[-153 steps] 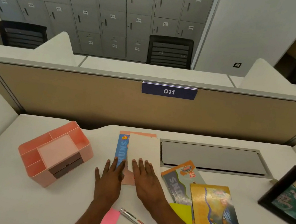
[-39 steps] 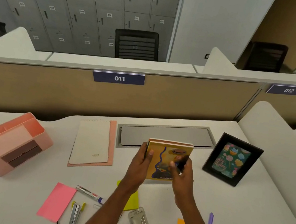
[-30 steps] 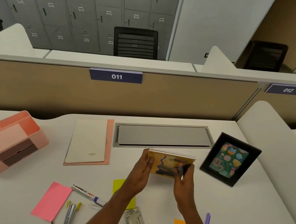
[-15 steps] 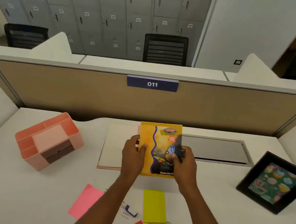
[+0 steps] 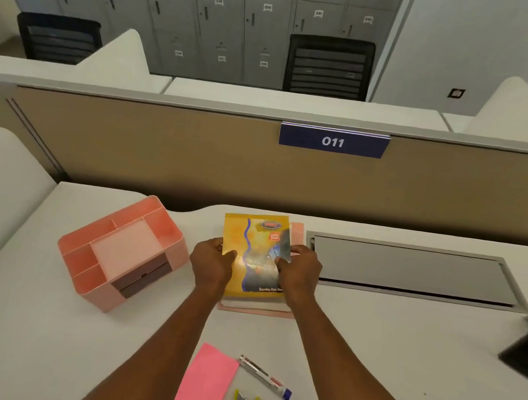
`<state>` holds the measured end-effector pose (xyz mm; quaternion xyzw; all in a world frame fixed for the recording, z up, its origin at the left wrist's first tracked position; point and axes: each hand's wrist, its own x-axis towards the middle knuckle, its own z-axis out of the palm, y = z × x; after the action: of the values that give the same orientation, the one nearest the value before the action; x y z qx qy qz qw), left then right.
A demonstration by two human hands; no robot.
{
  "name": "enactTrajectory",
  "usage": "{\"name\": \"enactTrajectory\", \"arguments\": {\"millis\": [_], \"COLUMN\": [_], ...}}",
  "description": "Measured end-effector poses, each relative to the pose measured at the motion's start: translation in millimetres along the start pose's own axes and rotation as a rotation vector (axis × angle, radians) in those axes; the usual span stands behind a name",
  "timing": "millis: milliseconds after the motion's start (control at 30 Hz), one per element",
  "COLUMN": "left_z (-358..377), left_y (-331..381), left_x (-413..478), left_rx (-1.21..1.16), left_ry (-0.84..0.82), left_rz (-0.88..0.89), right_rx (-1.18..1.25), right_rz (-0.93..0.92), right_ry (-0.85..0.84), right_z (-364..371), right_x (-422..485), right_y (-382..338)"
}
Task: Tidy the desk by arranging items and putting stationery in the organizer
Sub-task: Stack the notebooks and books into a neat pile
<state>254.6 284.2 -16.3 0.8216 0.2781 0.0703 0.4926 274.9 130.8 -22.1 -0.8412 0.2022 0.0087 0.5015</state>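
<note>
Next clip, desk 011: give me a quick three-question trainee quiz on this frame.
1. True or false: the left hand and the right hand both grip the yellow notebook.
2. Which thing sits to the person's left of that notebook? A) black picture frame B) pink organizer C) red marker
3. Fill in: the blue number plate reads ___.
Key: 1 true; 2 B; 3 011.
</note>
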Motion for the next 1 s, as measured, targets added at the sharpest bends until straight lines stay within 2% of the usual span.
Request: {"name": "enactTrajectory", "arguments": {"millis": [433,1000], "left_z": [22,27], "left_y": [-4,-6], "left_x": [25,34], "left_rx": [0.037,0.126], "left_ry": [-0.042,-0.091], "left_rz": [0.009,-0.02], "right_rx": [-0.049,-0.191], "right_rz": [0.0,0.037], "right_ry": [0.068,-0.014], "right_z": [23,28], "right_x": [19,25], "right_y": [8,17]}}
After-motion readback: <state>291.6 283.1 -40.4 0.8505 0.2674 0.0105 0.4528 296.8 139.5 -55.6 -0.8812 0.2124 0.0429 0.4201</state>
